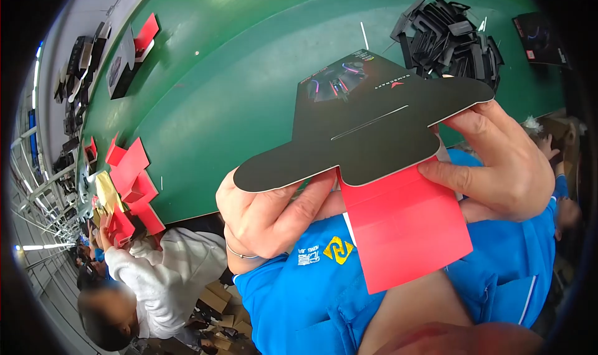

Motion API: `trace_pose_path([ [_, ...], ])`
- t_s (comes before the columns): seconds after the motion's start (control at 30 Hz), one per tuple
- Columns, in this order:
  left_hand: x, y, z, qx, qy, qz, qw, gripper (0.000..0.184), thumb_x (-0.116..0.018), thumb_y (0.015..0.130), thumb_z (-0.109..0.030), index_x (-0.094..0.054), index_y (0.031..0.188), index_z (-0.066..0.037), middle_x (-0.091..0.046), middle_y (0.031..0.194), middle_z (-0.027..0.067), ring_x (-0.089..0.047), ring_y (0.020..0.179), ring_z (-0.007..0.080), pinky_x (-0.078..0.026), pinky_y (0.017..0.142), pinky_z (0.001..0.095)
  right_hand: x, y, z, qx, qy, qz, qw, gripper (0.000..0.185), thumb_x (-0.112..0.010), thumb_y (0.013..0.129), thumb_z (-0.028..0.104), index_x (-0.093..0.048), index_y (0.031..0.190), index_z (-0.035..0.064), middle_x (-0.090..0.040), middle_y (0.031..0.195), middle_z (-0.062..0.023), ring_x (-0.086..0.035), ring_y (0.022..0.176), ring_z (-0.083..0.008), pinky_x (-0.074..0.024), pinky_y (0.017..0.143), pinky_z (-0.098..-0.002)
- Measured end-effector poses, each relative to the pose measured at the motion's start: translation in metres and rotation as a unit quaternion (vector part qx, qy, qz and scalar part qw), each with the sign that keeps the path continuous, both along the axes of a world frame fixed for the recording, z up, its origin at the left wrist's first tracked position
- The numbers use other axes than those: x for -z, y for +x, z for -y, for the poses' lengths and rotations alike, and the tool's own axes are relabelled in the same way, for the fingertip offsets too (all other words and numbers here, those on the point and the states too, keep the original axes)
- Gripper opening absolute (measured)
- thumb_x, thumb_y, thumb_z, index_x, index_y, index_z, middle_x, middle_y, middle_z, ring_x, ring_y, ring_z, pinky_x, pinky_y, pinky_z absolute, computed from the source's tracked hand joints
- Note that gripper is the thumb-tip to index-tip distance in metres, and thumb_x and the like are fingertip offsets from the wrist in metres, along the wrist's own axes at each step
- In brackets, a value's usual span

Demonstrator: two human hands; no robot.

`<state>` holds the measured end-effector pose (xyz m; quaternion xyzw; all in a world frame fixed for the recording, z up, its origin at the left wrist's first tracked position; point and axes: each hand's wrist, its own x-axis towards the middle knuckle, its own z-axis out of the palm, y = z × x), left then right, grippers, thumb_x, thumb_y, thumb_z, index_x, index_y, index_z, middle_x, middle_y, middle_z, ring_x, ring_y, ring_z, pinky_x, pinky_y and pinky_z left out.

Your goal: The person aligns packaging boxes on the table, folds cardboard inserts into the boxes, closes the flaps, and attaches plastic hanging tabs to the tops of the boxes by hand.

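Note:
A flat black printed carton [374, 131] with a red inner side is held up before my chest, its rounded flaps spread to both sides. A red panel [405, 224] hangs down from it toward me. My left hand [274, 215] grips the left flap from below, fingers bent under its edge. My right hand [498, 162] pinches the right side, with the thumb near the red panel's top and the fingers under the right flap. The carton's far printed part reaches over the green table [230, 106].
A heap of black folded pieces [448, 40] lies at the back right, beside a black printed box [541, 38]. An open box [128, 62] stands at the back left. Red cartons [134, 180] lie at the left, near a co-worker in a white top [168, 268].

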<state>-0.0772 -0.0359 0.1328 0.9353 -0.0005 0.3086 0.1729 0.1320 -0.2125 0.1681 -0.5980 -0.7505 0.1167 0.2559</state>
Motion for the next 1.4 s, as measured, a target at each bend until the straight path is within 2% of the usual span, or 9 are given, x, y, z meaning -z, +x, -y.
trace_pose_path([
  [0.3,-0.004,-0.002,-0.004,0.002,-0.016,-0.016,1.000,0.019,-0.078,0.063,-0.016,-0.071,0.079,-0.007,-0.068,0.090,0.0067,-0.061,0.075,0.0169,-0.051,0.061,0.0266,0.002,-0.002,-0.005,0.001,0.001,-0.021,1.000,0.030,-0.078,0.060,0.016,-0.068,0.085,0.0051,-0.054,0.114,-0.0237,-0.053,0.098,-0.0350,-0.0481,0.075,-0.0419],
  [0.43,-0.001,-0.006,-0.005,-0.017,-0.012,-0.022,1.000,0.037,-0.079,0.059,-0.035,-0.071,0.080,-0.006,-0.068,0.086,0.0078,-0.063,0.078,0.0217,-0.051,0.068,0.0316,0.003,-0.005,-0.006,0.008,-0.010,-0.018,1.000,0.029,-0.078,0.060,0.015,-0.067,0.086,0.0063,-0.053,0.117,-0.0214,-0.052,0.101,-0.0340,-0.0482,0.076,-0.0424],
  [0.63,-0.005,0.002,-0.021,-0.009,-0.045,-0.019,0.999,0.024,-0.079,0.063,-0.020,-0.070,0.081,-0.007,-0.069,0.091,0.0080,-0.063,0.077,0.0182,-0.052,0.064,0.0275,0.000,0.005,-0.026,-0.005,0.011,-0.001,1.000,0.028,-0.076,0.062,0.013,-0.067,0.087,0.0050,-0.060,0.107,-0.0171,-0.057,0.090,-0.0278,-0.0497,0.072,-0.0378],
  [0.8,-0.001,0.009,-0.035,-0.054,-0.023,-0.038,0.998,0.027,-0.078,0.065,-0.023,-0.070,0.086,-0.007,-0.068,0.093,0.0089,-0.062,0.075,0.0180,-0.051,0.065,0.0275,0.015,0.011,-0.042,0.053,0.058,-0.071,0.994,0.024,-0.074,0.065,0.006,-0.066,0.087,0.0028,-0.063,0.091,-0.0133,-0.058,0.072,-0.0240,-0.0493,0.066,-0.0298],
  [0.93,0.019,0.013,-0.037,-0.067,-0.044,0.155,0.985,0.025,-0.075,0.071,-0.025,-0.069,0.088,-0.007,-0.066,0.100,0.0090,-0.059,0.069,0.0160,-0.050,0.063,0.0251,0.025,0.012,-0.058,0.093,0.091,-0.138,0.982,0.021,-0.072,0.068,0.001,-0.065,0.087,0.0011,-0.065,0.077,-0.0104,-0.058,0.058,-0.0209,-0.0490,0.061,-0.0234],
  [1.13,0.006,0.005,-0.038,0.031,0.123,0.082,0.989,0.023,-0.069,0.079,-0.028,-0.069,0.091,-0.008,-0.064,0.112,0.0065,-0.054,0.063,0.0127,-0.048,0.059,0.0220,0.024,0.000,-0.062,0.141,0.067,-0.176,0.972,0.018,-0.072,0.069,-0.001,-0.064,0.085,0.0020,-0.065,0.080,-0.0104,-0.058,0.064,-0.0207,-0.0481,0.060,-0.0223],
  [1.27,0.005,0.017,-0.049,0.048,0.161,0.042,0.985,0.022,-0.065,0.083,-0.028,-0.068,0.094,-0.008,-0.062,0.119,0.0029,-0.050,0.058,0.0101,-0.045,0.055,0.0198,0.025,-0.012,-0.060,0.239,0.089,-0.357,0.899,0.015,-0.072,0.070,0.001,-0.066,0.084,0.0027,-0.065,0.080,-0.0099,-0.058,0.071,-0.0198,-0.0486,0.061,-0.0225],
  [1.3,0.003,0.017,-0.051,0.050,0.162,0.043,0.985,0.022,-0.065,0.083,-0.028,-0.068,0.094,-0.008,-0.062,0.119,0.0029,-0.050,0.058,0.0101,-0.045,0.055,0.0198,0.029,-0.010,-0.061,0.240,0.091,-0.356,0.898,0.015,-0.072,0.070,0.001,-0.066,0.084,0.0027,-0.065,0.080,-0.0099,-0.058,0.071,-0.0198,-0.0486,0.061,-0.0225],
  [1.4,0.000,0.015,-0.049,0.052,0.152,-0.008,0.987,0.024,-0.064,0.084,-0.029,-0.067,0.096,-0.008,-0.061,0.120,0.0023,-0.048,0.057,0.0095,-0.044,0.054,0.0195,0.047,0.006,-0.063,0.079,0.255,-0.094,0.959,0.012,-0.070,0.073,0.003,-0.068,0.085,0.0039,-0.065,0.091,-0.0070,-0.058,0.075,-0.0181,-0.0500,0.062,-0.0229],
])
